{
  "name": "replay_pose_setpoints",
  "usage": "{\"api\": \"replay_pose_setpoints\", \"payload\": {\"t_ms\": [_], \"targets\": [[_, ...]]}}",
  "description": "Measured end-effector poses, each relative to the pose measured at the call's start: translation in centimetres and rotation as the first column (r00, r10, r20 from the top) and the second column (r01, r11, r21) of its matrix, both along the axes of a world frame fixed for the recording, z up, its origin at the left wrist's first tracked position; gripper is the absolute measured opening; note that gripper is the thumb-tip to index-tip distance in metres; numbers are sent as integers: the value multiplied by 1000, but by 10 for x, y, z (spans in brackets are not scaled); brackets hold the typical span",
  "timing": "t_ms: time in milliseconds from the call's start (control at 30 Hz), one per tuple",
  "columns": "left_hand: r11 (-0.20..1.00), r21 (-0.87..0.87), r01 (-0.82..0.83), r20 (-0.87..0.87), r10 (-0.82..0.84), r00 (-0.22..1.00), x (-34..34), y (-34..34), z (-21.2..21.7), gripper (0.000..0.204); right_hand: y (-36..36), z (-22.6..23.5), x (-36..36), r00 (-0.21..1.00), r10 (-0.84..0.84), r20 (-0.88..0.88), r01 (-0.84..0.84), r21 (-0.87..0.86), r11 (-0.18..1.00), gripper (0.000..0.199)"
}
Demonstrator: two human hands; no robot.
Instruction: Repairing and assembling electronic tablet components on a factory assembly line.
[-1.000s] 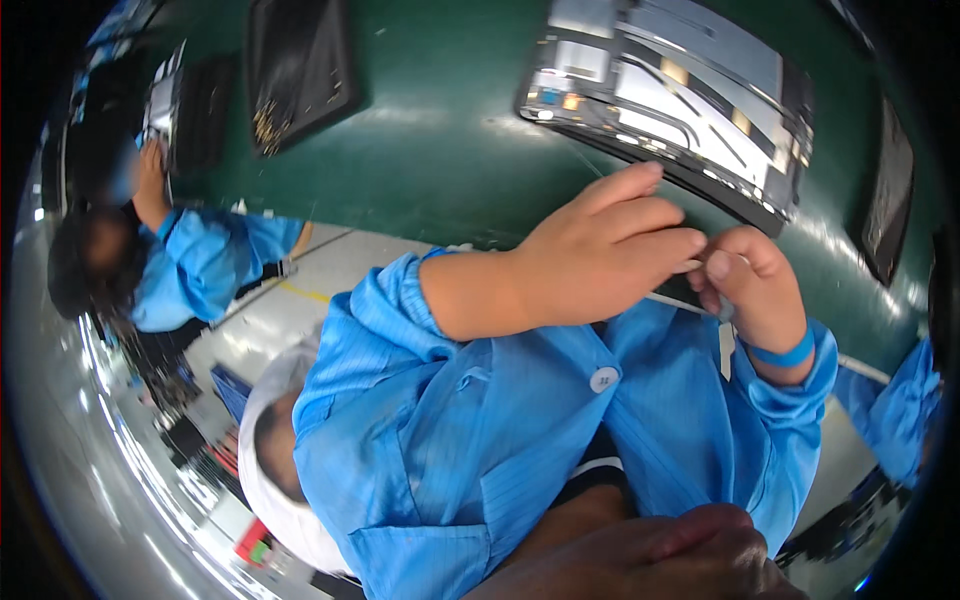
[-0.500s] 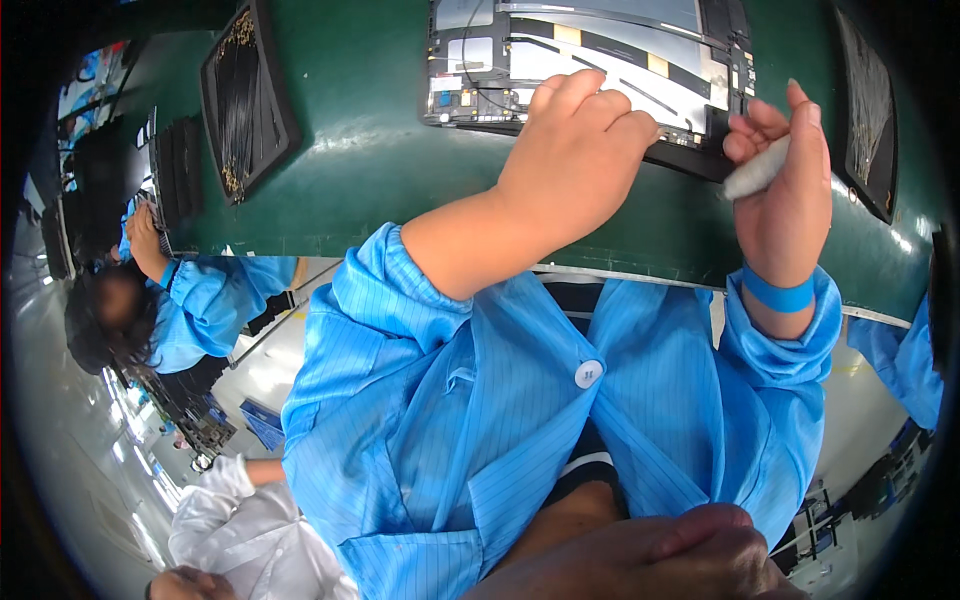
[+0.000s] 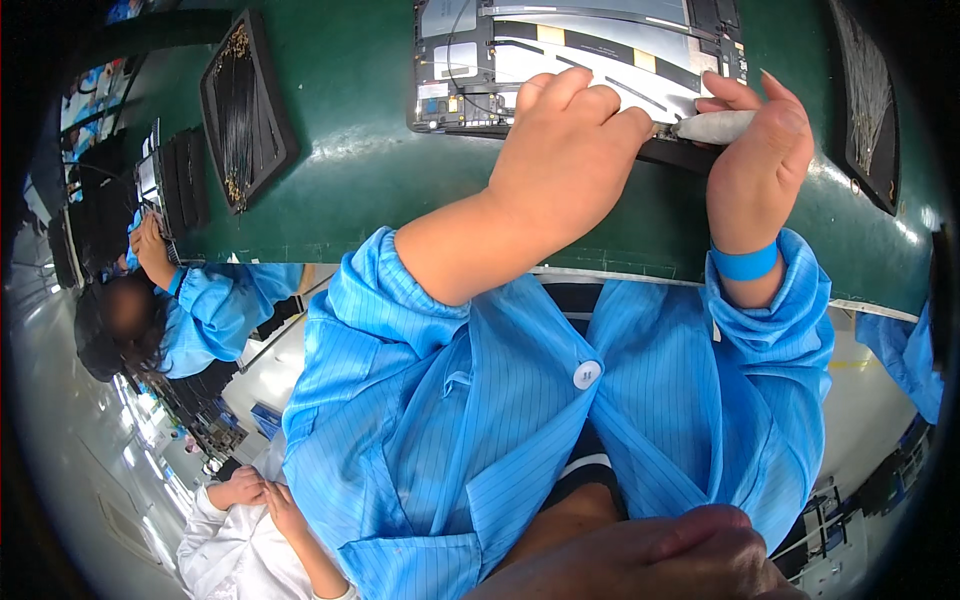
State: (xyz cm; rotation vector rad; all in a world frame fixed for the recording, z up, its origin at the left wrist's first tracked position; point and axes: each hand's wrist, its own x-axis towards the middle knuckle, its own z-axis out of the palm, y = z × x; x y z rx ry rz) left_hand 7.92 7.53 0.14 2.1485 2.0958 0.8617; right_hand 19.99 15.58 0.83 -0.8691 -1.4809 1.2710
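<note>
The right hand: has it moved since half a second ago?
Yes: the right hand has moved left, farther from the black tray at right.

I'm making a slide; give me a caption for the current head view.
Left hand over an opened electronic device, right hand holding a whitish tool at its near edge.

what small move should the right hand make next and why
Probably ease the white-wrapped tool slightly toward the left hand, which could stay steady: the right hand grips the tool, its tip aimed at the left fingers by the near edge of the opened device. Whether the tip touches is unclear.
</note>
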Motion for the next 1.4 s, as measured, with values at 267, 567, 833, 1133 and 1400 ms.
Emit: {"api": "replay_pose_setpoints", "payload": {"t_ms": [267, 567, 833, 1133, 1400], "targets": [[997, -74, -5, -11, 4, 1000, -3, 1, 10, 12, 2, 6, -11, 963, 131, 235, -209, 347, 914, 26], [937, 105, -332, -267, 348, 899, -67, -7, 42, 17, 23, 41, 6, 993, 93, 72, -59, -377, 924, 41], [773, -474, -421, 565, 634, 528, -104, -33, 19, 40, 33, 36, 40, 827, 449, 338, -11, -789, 614, 49], [570, -4, -822, 752, 544, 374, -142, 4, -11, 32, 74, 55, -75, 938, 340, 67, -184, -735, 653, 35], [697, -207, -687, 382, 704, 599, -152, -14, 0, 26, 151, 20, -211, 983, 181, -31, -150, -706, 692, 59]]}}
